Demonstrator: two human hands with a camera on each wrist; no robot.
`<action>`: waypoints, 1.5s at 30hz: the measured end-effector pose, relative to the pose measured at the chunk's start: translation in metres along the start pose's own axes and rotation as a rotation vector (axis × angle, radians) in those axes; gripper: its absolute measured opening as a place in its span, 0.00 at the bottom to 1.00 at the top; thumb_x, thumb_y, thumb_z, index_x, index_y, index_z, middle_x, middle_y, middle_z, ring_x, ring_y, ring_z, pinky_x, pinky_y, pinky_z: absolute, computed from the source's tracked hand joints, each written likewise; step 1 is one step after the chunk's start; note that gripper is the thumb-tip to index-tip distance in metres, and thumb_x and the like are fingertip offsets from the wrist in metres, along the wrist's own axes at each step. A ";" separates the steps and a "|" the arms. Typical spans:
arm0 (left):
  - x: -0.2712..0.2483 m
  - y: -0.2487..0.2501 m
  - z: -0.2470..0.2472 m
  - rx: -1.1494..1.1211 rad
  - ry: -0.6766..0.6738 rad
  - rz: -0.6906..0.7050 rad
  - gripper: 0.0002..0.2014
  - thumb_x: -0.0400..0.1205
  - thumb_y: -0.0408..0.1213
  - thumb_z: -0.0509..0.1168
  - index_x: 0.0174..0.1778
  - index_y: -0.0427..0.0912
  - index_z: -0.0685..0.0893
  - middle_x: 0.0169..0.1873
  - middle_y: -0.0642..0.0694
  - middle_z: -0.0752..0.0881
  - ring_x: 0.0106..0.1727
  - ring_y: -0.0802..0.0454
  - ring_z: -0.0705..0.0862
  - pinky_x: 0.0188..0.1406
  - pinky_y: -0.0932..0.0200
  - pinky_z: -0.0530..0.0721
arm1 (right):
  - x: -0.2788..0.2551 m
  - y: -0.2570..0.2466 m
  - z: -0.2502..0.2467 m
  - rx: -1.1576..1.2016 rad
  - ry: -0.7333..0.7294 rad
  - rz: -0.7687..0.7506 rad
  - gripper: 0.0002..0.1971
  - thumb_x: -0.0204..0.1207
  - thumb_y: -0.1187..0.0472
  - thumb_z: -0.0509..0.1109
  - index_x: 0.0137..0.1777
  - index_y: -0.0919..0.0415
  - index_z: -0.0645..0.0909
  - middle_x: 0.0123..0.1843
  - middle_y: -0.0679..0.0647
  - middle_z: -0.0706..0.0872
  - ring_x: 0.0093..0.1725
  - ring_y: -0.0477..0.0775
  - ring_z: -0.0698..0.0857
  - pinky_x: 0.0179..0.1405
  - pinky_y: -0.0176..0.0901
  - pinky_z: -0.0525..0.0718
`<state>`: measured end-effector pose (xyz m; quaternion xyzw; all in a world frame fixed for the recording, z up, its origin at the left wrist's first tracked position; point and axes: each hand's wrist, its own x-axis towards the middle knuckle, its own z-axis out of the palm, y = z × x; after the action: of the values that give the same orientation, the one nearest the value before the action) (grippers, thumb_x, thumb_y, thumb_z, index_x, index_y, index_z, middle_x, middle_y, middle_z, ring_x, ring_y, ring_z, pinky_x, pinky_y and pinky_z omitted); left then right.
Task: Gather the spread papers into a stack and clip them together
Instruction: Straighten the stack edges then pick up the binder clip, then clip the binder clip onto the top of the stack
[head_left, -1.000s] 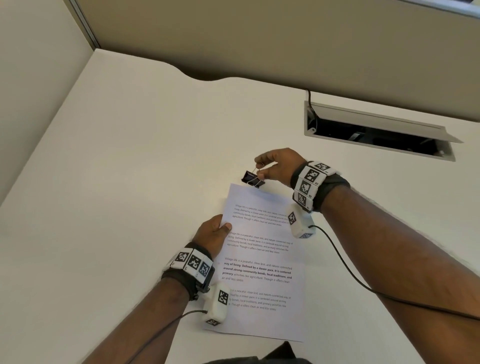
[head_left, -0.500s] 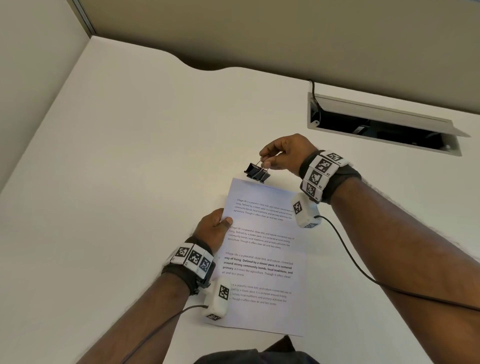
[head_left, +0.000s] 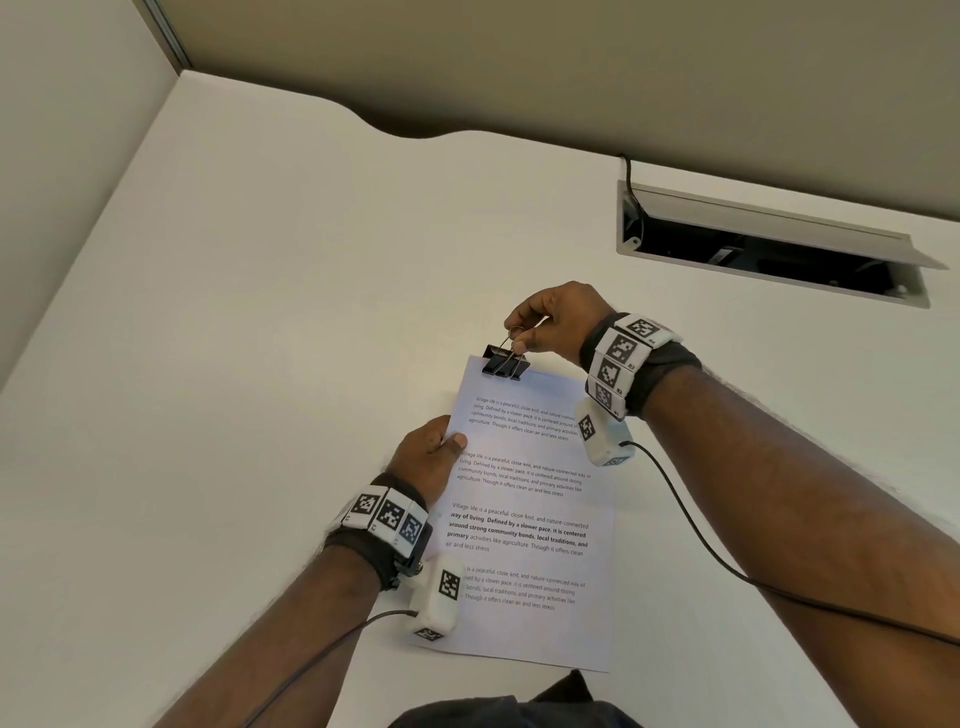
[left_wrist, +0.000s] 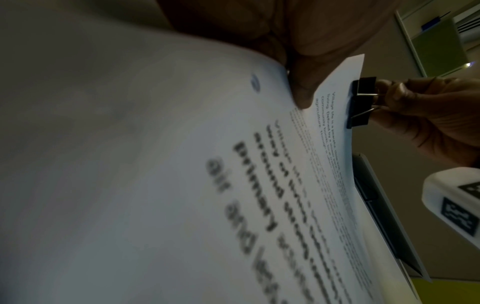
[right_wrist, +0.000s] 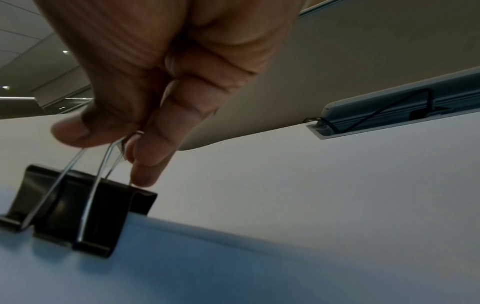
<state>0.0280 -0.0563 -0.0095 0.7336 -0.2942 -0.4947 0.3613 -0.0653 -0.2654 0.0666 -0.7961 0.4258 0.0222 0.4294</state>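
Note:
A stack of printed white papers (head_left: 524, 525) lies on the desk in front of me, its far end lifted a little. A black binder clip (head_left: 505, 362) sits over the far edge of the stack (left_wrist: 335, 123), near its left corner. My right hand (head_left: 550, 322) pinches the clip's two wire handles (right_wrist: 103, 162) together from above. The clip (right_wrist: 75, 209) has its mouth over the paper edge. My left hand (head_left: 431, 454) grips the stack's left edge, thumb (left_wrist: 303, 90) on top of the page.
The white desk (head_left: 260, 364) extends left and far from the papers. An open cable slot (head_left: 769, 249) with a black cord lies at the far right. Camera cables trail from both wrists. Partition walls border the desk at the left and back.
My right hand has brought the clip down from above the far edge onto the stack's far edge. My left hand has kept its grip on the left edge.

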 end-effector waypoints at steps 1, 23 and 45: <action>0.000 0.000 0.000 0.003 -0.004 0.005 0.13 0.84 0.37 0.57 0.62 0.40 0.81 0.53 0.40 0.88 0.51 0.41 0.86 0.56 0.48 0.84 | 0.000 0.000 0.001 -0.013 -0.005 0.001 0.11 0.65 0.68 0.80 0.48 0.59 0.88 0.41 0.51 0.90 0.31 0.28 0.83 0.32 0.11 0.73; -0.002 0.006 -0.001 -0.130 -0.031 -0.067 0.14 0.84 0.37 0.59 0.64 0.43 0.80 0.57 0.41 0.86 0.56 0.41 0.85 0.60 0.47 0.83 | -0.089 0.072 -0.006 0.112 0.421 0.242 0.26 0.74 0.52 0.72 0.73 0.51 0.72 0.71 0.52 0.78 0.67 0.54 0.80 0.64 0.45 0.77; -0.013 0.048 0.027 -0.579 0.072 -0.027 0.11 0.85 0.32 0.56 0.51 0.45 0.83 0.49 0.44 0.88 0.49 0.44 0.86 0.50 0.51 0.83 | -0.208 0.126 0.049 0.640 0.318 0.291 0.11 0.79 0.66 0.65 0.50 0.48 0.84 0.50 0.49 0.90 0.51 0.58 0.89 0.55 0.54 0.86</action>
<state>-0.0055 -0.0801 0.0296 0.6209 -0.1178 -0.5365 0.5592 -0.2689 -0.1276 0.0353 -0.5465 0.5811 -0.1748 0.5771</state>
